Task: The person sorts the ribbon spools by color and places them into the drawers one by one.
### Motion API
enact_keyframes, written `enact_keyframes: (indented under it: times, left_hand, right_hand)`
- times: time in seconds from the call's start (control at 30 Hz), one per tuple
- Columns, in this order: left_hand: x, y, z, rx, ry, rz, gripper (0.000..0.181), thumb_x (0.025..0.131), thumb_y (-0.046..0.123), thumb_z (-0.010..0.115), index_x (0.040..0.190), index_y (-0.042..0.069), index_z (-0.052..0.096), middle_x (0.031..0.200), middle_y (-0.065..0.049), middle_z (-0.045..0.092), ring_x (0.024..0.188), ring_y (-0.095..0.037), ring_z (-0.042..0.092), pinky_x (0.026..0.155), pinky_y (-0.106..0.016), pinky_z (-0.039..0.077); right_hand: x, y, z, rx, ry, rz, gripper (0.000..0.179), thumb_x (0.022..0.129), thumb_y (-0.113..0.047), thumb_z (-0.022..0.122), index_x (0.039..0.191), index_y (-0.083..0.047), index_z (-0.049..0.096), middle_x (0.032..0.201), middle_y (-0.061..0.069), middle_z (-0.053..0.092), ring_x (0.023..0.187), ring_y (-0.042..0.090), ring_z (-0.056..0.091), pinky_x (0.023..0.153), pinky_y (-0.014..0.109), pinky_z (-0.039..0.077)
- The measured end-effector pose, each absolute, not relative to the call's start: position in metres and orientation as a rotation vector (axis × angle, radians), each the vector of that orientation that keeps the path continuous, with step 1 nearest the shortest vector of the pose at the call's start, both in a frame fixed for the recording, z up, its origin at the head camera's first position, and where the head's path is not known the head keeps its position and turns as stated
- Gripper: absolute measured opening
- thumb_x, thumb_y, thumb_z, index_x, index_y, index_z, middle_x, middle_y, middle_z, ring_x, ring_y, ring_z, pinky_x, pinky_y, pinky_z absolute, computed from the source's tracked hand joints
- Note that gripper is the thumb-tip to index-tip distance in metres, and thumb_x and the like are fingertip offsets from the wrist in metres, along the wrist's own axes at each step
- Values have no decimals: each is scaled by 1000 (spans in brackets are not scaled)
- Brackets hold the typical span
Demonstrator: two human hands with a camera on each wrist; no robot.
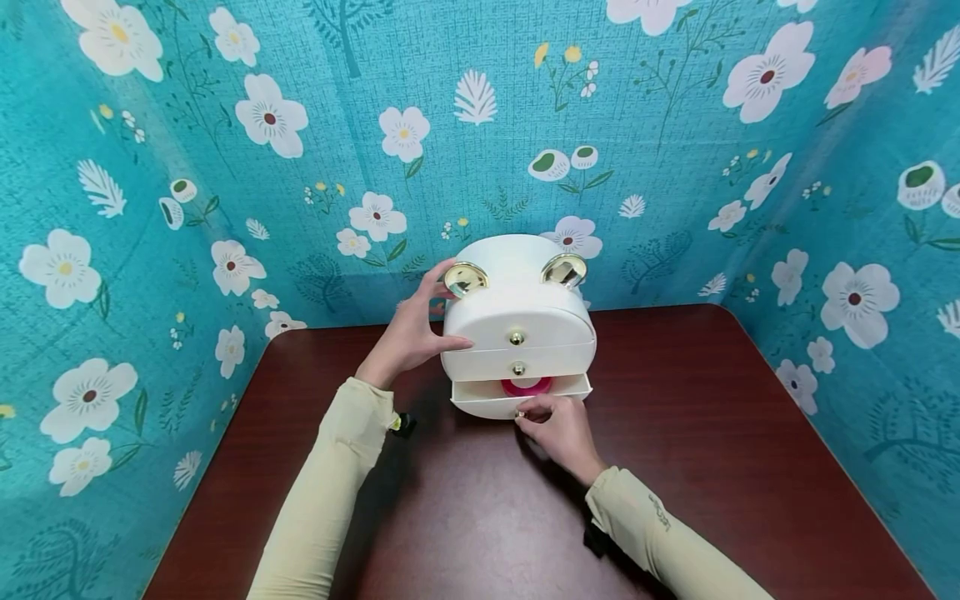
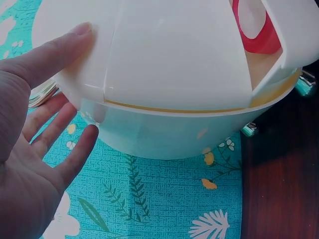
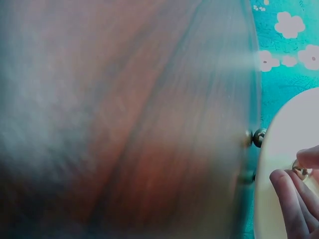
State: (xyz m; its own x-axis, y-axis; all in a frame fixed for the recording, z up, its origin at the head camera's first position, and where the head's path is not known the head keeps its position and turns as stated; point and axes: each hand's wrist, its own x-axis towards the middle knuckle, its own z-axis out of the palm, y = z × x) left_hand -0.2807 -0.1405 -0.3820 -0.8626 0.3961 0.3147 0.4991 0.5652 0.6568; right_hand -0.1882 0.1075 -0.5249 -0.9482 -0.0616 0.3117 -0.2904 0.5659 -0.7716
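Observation:
A white rounded drawer box (image 1: 510, 258) with two gold ear-like discs stands at the back of the table. Its bottom drawer (image 1: 480, 407) is partly pulled out, and a round bright pink thing (image 1: 527, 388) shows inside. My right hand (image 1: 558, 429) pinches the small gold knob (image 3: 301, 170) of that drawer between thumb and fingers. At the box's left side, my left hand (image 1: 408, 329) has its fingers spread. Its thumb (image 2: 65, 47) rests on the white shell, while the other fingers reach round toward the back edge.
The upper drawer (image 1: 480, 335) and middle drawer (image 1: 480, 365) are closed, each with a gold knob. Dark reddish-brown tabletop (image 1: 675, 433) extends around the box. Blue flowered cloth (image 1: 480, 167) hangs close behind the box and along both sides.

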Motion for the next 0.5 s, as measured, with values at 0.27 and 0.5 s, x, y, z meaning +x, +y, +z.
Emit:
enact_keyframes:
  times: [0.27, 0.5]
  left_hand:
    - [-279, -140, -379, -764, -2658, -1172, 116, 63, 38, 88, 148, 49, 10, 127, -2, 55, 117, -19, 55, 94, -44, 50]
    - [-278, -141, -378, -758, -2670, -1155, 115, 63, 39, 88, 147, 49, 11, 122, 0, 56, 113, -20, 57, 94, -43, 50]
  right_hand:
    - [-200, 107, -526, 288, -2570, 1273, 13, 71, -15, 83, 81, -20, 77, 72, -12, 70, 65, 1, 64, 62, 22, 51]
    - [-209, 106, -526, 289, -2566, 1239, 14, 70, -16, 83, 81, -22, 77, 71, -12, 70, 66, 4, 65, 64, 23, 51]
